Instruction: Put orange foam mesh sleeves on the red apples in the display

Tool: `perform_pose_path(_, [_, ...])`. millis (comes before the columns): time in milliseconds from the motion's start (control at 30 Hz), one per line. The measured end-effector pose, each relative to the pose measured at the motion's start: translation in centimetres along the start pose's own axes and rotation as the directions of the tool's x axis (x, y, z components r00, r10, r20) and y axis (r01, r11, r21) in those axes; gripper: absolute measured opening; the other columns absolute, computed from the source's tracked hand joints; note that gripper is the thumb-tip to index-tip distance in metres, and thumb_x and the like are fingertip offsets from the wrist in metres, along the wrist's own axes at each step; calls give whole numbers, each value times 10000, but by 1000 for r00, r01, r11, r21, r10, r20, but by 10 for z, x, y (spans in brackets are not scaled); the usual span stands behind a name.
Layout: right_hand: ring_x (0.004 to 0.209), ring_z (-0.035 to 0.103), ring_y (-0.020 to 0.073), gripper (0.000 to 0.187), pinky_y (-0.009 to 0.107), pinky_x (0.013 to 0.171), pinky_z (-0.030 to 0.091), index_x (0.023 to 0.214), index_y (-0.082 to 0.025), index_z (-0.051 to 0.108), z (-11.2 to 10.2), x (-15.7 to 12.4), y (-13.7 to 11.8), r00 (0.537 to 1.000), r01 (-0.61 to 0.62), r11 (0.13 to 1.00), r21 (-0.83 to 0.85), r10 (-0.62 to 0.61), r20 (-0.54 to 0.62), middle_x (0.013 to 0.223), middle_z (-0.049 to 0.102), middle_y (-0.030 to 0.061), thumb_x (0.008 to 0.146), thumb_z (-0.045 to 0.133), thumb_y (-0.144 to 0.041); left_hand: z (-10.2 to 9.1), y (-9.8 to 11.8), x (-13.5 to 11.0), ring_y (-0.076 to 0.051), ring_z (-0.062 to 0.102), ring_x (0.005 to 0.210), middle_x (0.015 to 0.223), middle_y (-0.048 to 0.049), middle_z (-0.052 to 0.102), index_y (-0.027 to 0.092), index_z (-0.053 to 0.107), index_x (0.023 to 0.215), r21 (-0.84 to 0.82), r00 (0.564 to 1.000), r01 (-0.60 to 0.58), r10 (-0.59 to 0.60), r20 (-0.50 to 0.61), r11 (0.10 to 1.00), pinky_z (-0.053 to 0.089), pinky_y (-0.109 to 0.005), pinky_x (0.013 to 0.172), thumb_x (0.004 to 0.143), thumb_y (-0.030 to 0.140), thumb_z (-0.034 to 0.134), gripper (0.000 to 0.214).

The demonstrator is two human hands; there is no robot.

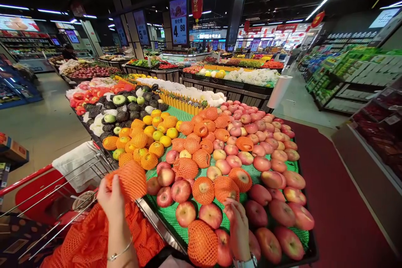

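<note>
My left hand (113,201) is at the near left corner of the bench (157,222). Its fingers (117,184) are closed on an orange foam net (131,179), held up over the rim. Under that wrist lies a heap of nets (91,238), filling the space between me and the cart (63,188). The cart's wire frame is pushed up just beside the bench, and a white cloth (77,163) is draped over its far end.

My right hand (239,228) is down among the front rows of fruit. Its fingers (233,213) are curled over an apple (226,208), touching it. I cannot tell whether they grip it or only rest there. That apple is crowded: a bare apple (211,214) to its left, a netted one (202,243) nearer me, and more red apples (270,213) packed close on the right, so there is little free room around it.

The fruit lies on a green mat (171,215). Some of the apples near the middle wear nets and most to the right are bare. Farther back sit netted oranges (147,142), then dark-netted fruit (125,113). Beyond the bench's far right corner stands a bag roll (279,90), and a red carpet (329,201) runs along the right side.
</note>
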State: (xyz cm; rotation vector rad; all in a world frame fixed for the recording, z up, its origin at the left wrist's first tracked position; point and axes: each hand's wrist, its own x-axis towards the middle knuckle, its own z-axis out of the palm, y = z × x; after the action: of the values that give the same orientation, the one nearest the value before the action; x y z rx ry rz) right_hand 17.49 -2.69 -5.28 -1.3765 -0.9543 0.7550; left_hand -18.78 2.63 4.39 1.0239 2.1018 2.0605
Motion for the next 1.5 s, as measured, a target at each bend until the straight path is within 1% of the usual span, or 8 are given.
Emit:
perform_pose_path(167, [948, 671, 209, 292, 344, 917, 545, 979, -196, 695, 11, -11, -30, 960, -136, 990, 34, 123, 251, 988, 716, 71, 897, 513, -408, 48, 46, -81, -231, 567, 1134, 1194, -70, 617, 220, 563, 1145, -175, 924, 13, 56, 379, 984, 421, -363, 1027, 850, 447, 573, 373])
perform_pose_path(333, [834, 703, 216, 228, 367, 829, 565, 1016, -220, 701, 23, -26, -37, 784, -133, 984, 121, 29, 620, 918, 752, 63, 827, 644, -333, 73, 60, -145, -220, 593, 1039, 1022, -58, 630, 238, 549, 1002, -163, 790, 105, 18, 613, 981, 444, -353, 993, 913, 448, 449, 249])
perform_pose_path(433, [736, 688, 205, 190, 348, 773, 568, 875, -214, 677, 28, -32, -28, 875, -172, 971, 164, 74, 479, 734, 711, 36, 832, 650, -397, 75, 60, -161, -210, 583, 1049, 1038, -57, 611, 236, 517, 1035, -141, 692, 124, 16, 721, 982, 445, -343, 985, 936, 438, 403, 252])
perform_pose_path(700, [864, 609, 202, 273, 325, 842, 523, 767, -203, 612, 19, -17, -19, 999, -30, 999, 21, 31, -18, 886, 660, 57, 824, 596, -469, 72, 54, -158, -223, 577, 1064, 1051, -50, 629, 229, 537, 1029, -130, 500, 78, 74, 863, 988, 436, -350, 977, 837, 388, 584, 254])
perform_pose_path(900, [1067, 582, 216, 190, 351, 942, 485, 883, -178, 673, 8, -21, -13, 965, 212, 974, -75, -221, -144, 1104, 631, 108, 902, 529, -300, 78, 54, -152, -237, 544, 942, 905, -39, 621, 223, 568, 777, -83, 511, -106, 125, 850, 991, 435, -394, 905, 788, 354, 626, 144])
perform_pose_path(1033, [947, 647, 181, 177, 296, 862, 528, 818, -190, 692, 6, -21, -18, 883, 455, 886, -91, -462, -84, 954, 681, 73, 883, 529, -170, 78, 57, -149, -230, 539, 886, 839, -34, 603, 222, 529, 727, -76, 485, -164, 148, 862, 984, 441, -385, 857, 793, 310, 556, 114])
perform_pose_path(1367, [692, 645, 176, 212, 252, 641, 534, 767, -193, 654, 5, -13, -32, 941, 180, 977, -114, -137, 309, 726, 679, 35, 834, 453, -200, 68, 61, -151, -156, 503, 701, 736, 17, 538, 222, 475, 752, -87, 239, -110, 112, 965, 990, 415, -278, 681, 744, 170, 460, 55])
perform_pose_path(1500, [981, 674, 229, 252, 306, 844, 548, 898, -196, 700, 1, -11, -20, 910, 212, 959, -189, -123, 396, 950, 729, 76, 797, 470, -164, 70, 59, -149, -152, 457, 655, 705, 27, 480, 233, 402, 727, -60, 294, -108, 90, 952, 992, 375, -280, 635, 718, 188, 433, 55])
